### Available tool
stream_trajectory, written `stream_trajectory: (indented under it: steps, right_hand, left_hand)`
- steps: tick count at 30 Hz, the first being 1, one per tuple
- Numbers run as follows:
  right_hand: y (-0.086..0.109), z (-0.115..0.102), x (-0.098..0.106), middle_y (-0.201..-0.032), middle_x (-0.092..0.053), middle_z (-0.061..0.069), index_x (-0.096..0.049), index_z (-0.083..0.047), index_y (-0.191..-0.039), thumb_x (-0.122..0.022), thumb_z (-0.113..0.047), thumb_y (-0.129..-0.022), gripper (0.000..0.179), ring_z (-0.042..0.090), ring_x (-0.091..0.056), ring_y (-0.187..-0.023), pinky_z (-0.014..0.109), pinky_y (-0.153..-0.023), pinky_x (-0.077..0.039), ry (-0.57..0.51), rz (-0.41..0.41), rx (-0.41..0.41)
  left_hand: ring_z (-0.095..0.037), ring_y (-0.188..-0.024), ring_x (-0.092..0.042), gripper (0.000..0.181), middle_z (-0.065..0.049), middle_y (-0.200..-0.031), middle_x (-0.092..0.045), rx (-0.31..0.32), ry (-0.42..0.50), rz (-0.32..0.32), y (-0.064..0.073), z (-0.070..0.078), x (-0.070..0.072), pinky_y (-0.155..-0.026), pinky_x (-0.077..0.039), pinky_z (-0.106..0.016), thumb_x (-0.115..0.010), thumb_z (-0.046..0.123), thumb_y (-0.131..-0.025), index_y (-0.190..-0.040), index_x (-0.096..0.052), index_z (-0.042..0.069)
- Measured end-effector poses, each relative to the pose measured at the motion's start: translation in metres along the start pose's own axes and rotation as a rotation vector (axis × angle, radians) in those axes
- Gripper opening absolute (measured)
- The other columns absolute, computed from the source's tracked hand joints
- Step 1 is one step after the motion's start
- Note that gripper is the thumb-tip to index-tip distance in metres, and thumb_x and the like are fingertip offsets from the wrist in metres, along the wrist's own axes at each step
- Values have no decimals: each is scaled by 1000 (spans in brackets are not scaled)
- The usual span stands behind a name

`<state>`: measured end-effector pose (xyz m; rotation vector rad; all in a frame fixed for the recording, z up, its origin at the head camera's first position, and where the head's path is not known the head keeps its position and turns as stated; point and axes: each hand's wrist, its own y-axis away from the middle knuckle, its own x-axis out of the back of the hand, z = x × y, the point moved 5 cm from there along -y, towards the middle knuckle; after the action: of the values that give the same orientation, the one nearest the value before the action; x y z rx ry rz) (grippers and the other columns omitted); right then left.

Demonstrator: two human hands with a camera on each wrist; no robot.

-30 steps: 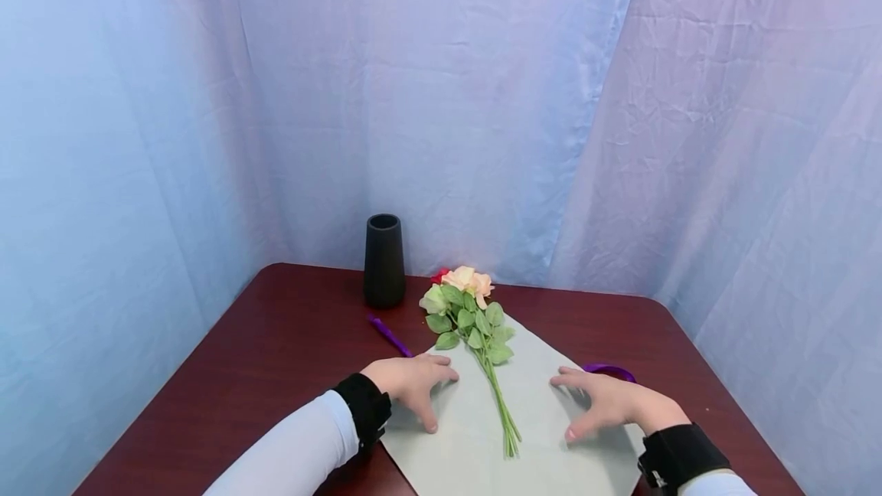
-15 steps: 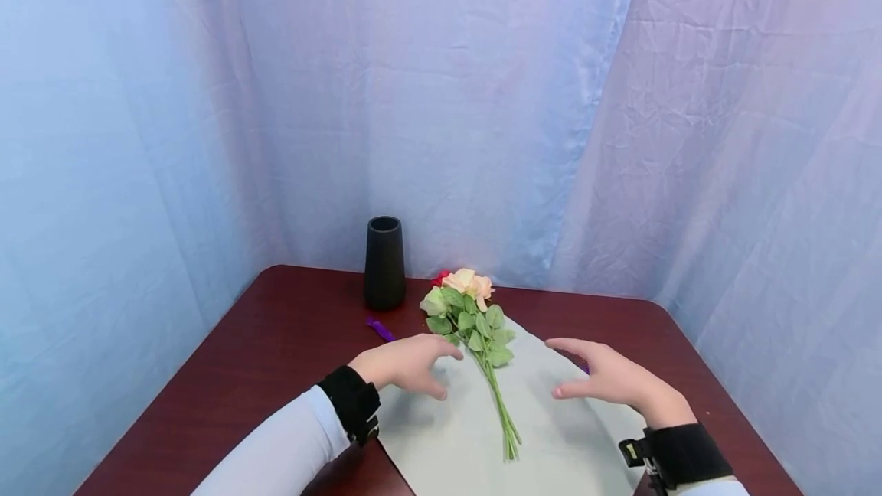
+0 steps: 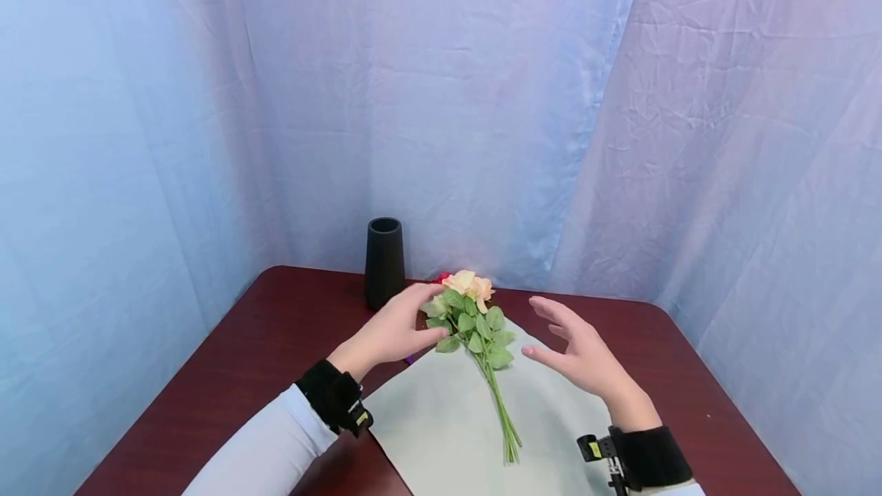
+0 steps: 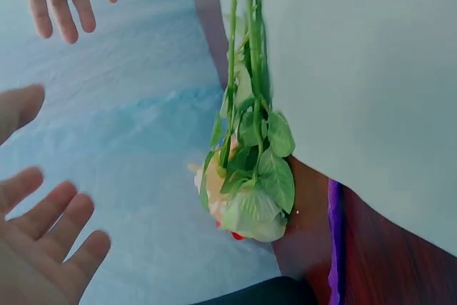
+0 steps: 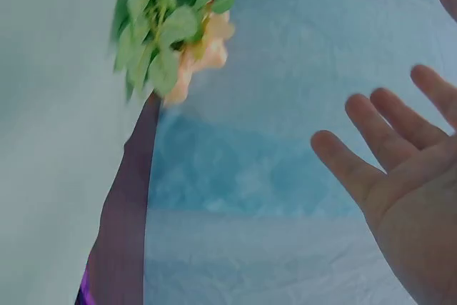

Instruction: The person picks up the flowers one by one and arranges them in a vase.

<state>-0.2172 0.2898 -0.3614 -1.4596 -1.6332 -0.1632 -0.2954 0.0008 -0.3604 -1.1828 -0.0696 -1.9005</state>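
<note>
A bunch of flowers (image 3: 475,320) with peach, red and pale green blooms lies on a light wrapping sheet (image 3: 448,419), stems toward the near side. My left hand (image 3: 389,331) hovers left of the blooms, fingers apart and holding nothing. To the right of the leaves, my right hand (image 3: 579,350) is raised with spread fingers, also holding nothing. Both palms face inward, as the left wrist view shows with the bunch (image 4: 253,155) between them. A purple ribbon (image 4: 335,241) runs out from under the sheet; in the head view the left hand hides most of it.
A black vase (image 3: 384,262) stands upright at the back of the dark red table (image 3: 276,343), just behind the left hand. Pale blue curtains (image 3: 441,98) hang close around the table's back and sides.
Both hands have risen off the sheet and moved away from me, to either side of the blooms. The flowers and the vase stay where they were.
</note>
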Motion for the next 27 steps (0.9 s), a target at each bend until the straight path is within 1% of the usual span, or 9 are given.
stream_trajectory:
  steps: [3,5,7,12,15,17,22,25,27]
  right_hand:
    - [-6,-5,-2,-152,-48,5,-44,-13,-153,-78,-21,-93,70,27,-47,-139,51,-106,-44,-53,53,-10]
    - [-9,-8,-3,-153,-48,4,-43,-13,-153,-76,-20,-95,68,26,-47,-139,49,-107,-43,-114,79,-29]
    - [-11,-11,-5,-153,-47,6,-42,-12,-154,-73,-17,-97,65,28,-47,-139,46,-108,-43,-190,104,-43]
    - [-16,-14,-11,-151,-47,13,-43,-5,-151,-68,-10,-99,59,34,-47,-138,32,-105,-47,-389,155,-77]
    - [-17,-13,-17,-148,-49,15,-45,-3,-149,-67,-12,-100,55,34,-48,-137,25,-101,-48,-475,177,-116]
    - [-18,-12,-21,-147,-50,15,-45,-2,-148,-66,-13,-101,53,33,-49,-136,26,-101,-49,-534,185,-141]
    - [-23,-7,-37,-145,-50,17,-42,2,-148,-64,-17,-103,53,30,-51,-134,39,-101,-50,-704,198,-191]
    - [-26,-2,-48,-142,-51,18,-43,1,-146,-63,-20,-103,52,32,-52,-134,43,-101,-51,-783,210,-232]
    - [-26,1,-55,-141,-51,18,-45,0,-144,-64,-22,-103,50,36,-51,-134,45,-101,-51,-827,218,-266]
  left_hand:
    - [-23,-131,-51,75,-8,-146,-51,15,22,110,0,-5,10,-108,-44,-42,-78,31,-91,-152,-43,7]
    - [-22,-132,-50,77,-8,-146,-51,35,45,171,0,-9,15,-110,-42,-42,-79,31,-90,-153,-41,7]
    - [-22,-134,-47,78,-8,-147,-49,61,57,223,-1,-14,20,-111,-41,-42,-79,31,-90,-154,-40,8]
    - [-24,-136,-45,79,-9,-151,-46,128,100,350,-2,-25,29,-111,-41,-46,-79,32,-90,-154,-38,9]
    - [-24,-136,-44,79,-9,-151,-44,179,144,410,-1,-35,32,-110,-41,-47,-78,32,-91,-154,-37,9]
    - [-25,-136,-43,80,-10,-152,-42,210,174,447,0,-41,34,-111,-40,-48,-78,32,-91,-154,-36,8]
    - [-26,-139,-41,84,-11,-155,-38,265,217,529,1,-58,36,-112,-39,-49,-78,32,-91,-157,-31,8]
    - [-27,-140,-39,88,-12,-156,-35,301,222,554,0,-67,36,-113,-38,-49,-78,32,-91,-158,-26,8]
    - [-28,-140,-38,91,-13,-157,-33,320,225,561,-1,-72,36,-113,-37,-49,-79,33,-91,-159,-23,7]
